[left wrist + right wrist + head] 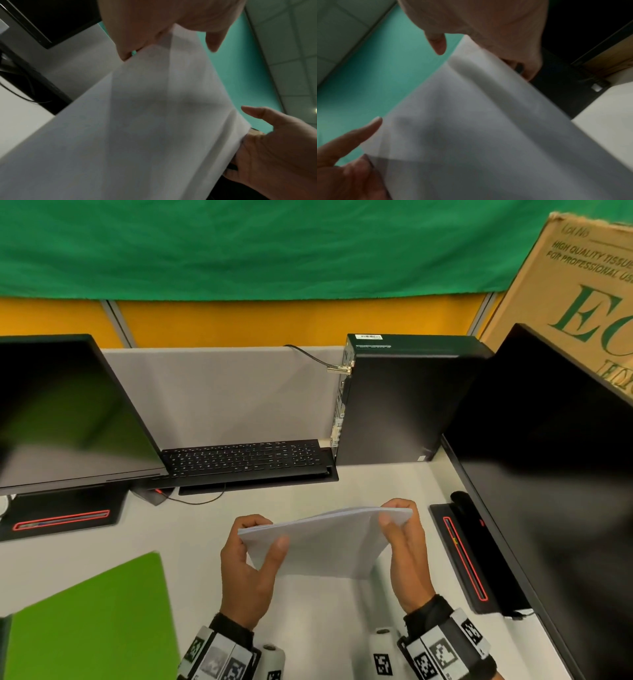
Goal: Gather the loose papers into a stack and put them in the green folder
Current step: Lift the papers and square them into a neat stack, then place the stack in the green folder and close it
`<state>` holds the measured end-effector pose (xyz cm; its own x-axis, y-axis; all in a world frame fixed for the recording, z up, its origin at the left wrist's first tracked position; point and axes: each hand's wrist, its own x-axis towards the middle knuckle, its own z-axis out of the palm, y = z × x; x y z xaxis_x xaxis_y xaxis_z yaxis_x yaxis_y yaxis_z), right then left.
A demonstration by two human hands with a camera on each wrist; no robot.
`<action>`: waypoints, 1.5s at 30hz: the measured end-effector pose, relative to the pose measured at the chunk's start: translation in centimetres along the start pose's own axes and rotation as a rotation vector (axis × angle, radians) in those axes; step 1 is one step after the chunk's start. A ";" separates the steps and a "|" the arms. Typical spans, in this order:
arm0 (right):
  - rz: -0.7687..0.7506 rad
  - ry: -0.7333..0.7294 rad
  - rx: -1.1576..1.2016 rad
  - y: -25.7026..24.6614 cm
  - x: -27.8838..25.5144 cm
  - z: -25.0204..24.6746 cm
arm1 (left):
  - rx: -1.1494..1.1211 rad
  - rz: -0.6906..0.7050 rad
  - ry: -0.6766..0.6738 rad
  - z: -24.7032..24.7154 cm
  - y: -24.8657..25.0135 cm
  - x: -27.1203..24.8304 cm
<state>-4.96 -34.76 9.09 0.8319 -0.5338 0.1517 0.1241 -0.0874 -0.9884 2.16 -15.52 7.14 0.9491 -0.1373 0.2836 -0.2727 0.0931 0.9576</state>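
White paper stack (pixel 325 542) stands on edge on the desk (pixel 342 628); your left hand (pixel 250 573) and right hand (pixel 407 556) pinch its ends, green folder (pixel 92 618) lying left.

Low in the head view, the left hand (pixel 248 571) and right hand (pixel 407 556) are raised side by side, fingers and thumbs curled in pinching grips, palms facing inward. Marker-covered bands wrap both wrists at the frame's bottom edge.

Bright, even head view with wide-angle bowing at the edges; dim, blurred, soft-focus wrist views.
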 end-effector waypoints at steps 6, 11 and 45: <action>0.175 -0.137 -0.216 5.0 -1.2 -1.0 | 0.073 -0.207 -0.036 -0.8 -4.0 -1.1; 0.182 -0.107 -0.278 5.6 -1.4 -0.9 | 0.049 -0.271 -0.006 -0.6 -4.7 -1.5; 0.606 -0.920 -0.572 11.6 -11.5 30.0 | 0.656 -1.025 0.482 -37.2 -6.1 -8.6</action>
<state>3.12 -4.34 -4.27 0.7719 0.1519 -0.6173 -0.4737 -0.5102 -0.7179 1.54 21.78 -2.99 0.6931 0.5191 -0.5002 0.7074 -0.3560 0.6107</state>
